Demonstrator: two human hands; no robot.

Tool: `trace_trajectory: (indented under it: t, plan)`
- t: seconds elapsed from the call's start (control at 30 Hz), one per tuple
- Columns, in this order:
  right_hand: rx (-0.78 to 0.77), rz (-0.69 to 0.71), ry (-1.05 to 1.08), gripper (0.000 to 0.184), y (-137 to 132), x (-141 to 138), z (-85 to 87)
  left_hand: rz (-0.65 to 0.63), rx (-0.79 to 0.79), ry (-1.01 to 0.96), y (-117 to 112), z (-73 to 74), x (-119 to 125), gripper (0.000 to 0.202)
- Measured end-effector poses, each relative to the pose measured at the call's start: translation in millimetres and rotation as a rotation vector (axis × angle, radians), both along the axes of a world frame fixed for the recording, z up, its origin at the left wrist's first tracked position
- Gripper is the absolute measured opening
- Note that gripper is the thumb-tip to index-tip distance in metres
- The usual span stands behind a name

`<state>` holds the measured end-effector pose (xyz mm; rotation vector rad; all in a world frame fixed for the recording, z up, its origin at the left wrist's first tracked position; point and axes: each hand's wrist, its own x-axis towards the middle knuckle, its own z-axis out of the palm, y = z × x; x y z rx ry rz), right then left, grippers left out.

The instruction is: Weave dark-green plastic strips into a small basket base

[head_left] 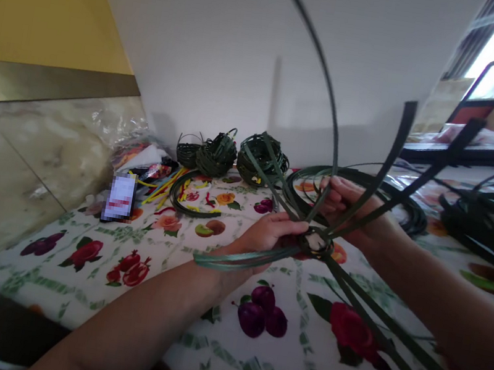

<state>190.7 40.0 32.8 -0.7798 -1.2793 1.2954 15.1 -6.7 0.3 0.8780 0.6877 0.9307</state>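
Note:
Dark green flat strips radiate from a small woven ring (316,242) held up over the table. My left hand (278,230) is closed on the left side of this weaving, thumb on top near the ring. In my right hand (342,203) a long thin strip (324,66) is pinched between thumb and fingers just above the ring; it arcs upward out of view. Two wide strip ends (400,134) rise behind the right hand. Other strips run down to the lower right, and a bundle of strips (244,261) loops out over my left forearm.
Several round woven dark green baskets (260,159) stand at the back by the white panel (251,42). Coiled strips (411,214) lie behind my right hand, with more at far right. Yellow strips (166,188), plastic bags and a pixelated packet (120,197) lie left on the fruit-patterned tablecloth (83,297).

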Motion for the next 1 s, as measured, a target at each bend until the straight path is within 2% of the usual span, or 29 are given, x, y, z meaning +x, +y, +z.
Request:
trace_trajectory:
  t: [0.13,0.23,0.33,0.47,0.6,0.77,0.93,1.0]
  plan:
    - [0.042,-0.083,-0.163,0.048,8,10,-8.5,0.092,-0.009,0.009,1,-0.4,2,0.018]
    - [0.045,0.084,-0.382,0.06,6,15,-10.8,0.123,0.02,0.036,-1,1.5,0,0.019]
    - [-0.041,0.307,-0.424,0.063,3,14,-13.7,0.089,0.041,0.058,0,-0.2,-2,0.023]
    - [-0.113,0.387,-0.442,0.063,1,11,-19.4,0.052,0.071,0.038,7,-11.0,-1,0.026]
    - [-0.131,0.381,-0.38,0.06,3,12,-23.6,0.038,0.106,0.034,13,-17.8,-1,0.027]
    - [-0.1,0.35,-0.427,0.06,7,13,-28.5,0.048,0.089,0.064,12,-13.3,-2,0.019]
    - [-0.047,0.349,-0.386,0.051,4,7,-29.2,0.07,0.094,0.086,11,-10.5,-3,0.018]
    - [-0.028,0.323,-0.376,0.057,0,4,-28.3,0.089,0.099,0.091,10,-9.7,-3,0.017]
